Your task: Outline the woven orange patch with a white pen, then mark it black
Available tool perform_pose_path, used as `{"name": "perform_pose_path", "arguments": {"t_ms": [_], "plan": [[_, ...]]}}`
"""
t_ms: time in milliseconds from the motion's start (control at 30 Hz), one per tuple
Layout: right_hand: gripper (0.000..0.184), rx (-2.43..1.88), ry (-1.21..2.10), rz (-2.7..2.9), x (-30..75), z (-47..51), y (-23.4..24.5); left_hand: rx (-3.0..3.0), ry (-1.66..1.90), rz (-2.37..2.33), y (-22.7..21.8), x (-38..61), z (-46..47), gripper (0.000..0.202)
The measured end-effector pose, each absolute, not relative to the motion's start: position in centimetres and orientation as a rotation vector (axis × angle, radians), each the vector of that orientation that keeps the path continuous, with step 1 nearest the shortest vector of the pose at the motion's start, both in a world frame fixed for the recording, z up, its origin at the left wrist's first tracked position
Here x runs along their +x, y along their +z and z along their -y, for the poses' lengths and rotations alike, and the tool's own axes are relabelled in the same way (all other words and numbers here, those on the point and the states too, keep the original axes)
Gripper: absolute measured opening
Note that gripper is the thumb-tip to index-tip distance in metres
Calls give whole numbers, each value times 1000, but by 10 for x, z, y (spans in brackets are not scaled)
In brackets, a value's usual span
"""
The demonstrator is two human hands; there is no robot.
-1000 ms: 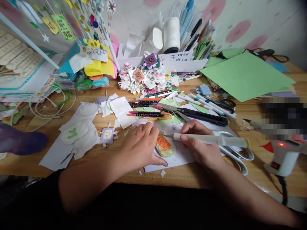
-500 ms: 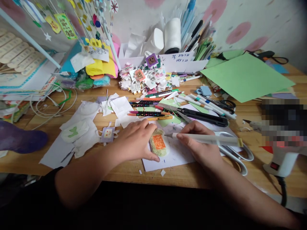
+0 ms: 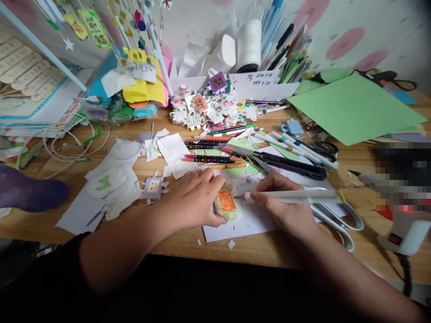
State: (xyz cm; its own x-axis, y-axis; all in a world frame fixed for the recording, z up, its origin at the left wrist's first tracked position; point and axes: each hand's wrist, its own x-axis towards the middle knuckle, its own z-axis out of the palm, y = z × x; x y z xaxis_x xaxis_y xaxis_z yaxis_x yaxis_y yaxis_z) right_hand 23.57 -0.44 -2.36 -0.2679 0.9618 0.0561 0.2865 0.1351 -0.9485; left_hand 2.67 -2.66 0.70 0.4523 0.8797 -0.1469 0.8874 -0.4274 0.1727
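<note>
Between the thumb and fingers of my left hand [image 3: 193,197] is a small pale-green piece [image 3: 231,214] with an orange patterned square [image 3: 226,200] in its middle. Its left side is hidden by my fingers. My right hand [image 3: 281,204] grips a white marker [image 3: 303,196], pointing left, with its tip close by the right edge of the orange square. Whether the tip touches the piece I cannot tell. Under both hands lies a sheet of white paper [image 3: 249,229] with small ink marks.
Marker pens [image 3: 212,159] and a black-handled cutter [image 3: 292,166] lie beyond my hands. Silver-handled scissors [image 3: 348,240] and a white glue gun [image 3: 400,235] stand to the right. A smiling purple paper figure [image 3: 153,186] is left, near white scraps [image 3: 123,181]. Green card [image 3: 357,110] lies at the back right.
The view has shifted slightly, so most things sit a little further right. My left thumb and fingers have closed in on the green piece, which looks narrower and more tilted. The marker stays beside it.
</note>
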Motion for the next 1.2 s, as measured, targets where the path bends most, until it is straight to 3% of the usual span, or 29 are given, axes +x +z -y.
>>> {"name": "perform_pose_path", "arguments": {"t_ms": [1200], "plan": [[17, -1211, 1228, 1723, 243, 4, -23, 2527, -60, -1542, 5, 29, 29, 60]]}}
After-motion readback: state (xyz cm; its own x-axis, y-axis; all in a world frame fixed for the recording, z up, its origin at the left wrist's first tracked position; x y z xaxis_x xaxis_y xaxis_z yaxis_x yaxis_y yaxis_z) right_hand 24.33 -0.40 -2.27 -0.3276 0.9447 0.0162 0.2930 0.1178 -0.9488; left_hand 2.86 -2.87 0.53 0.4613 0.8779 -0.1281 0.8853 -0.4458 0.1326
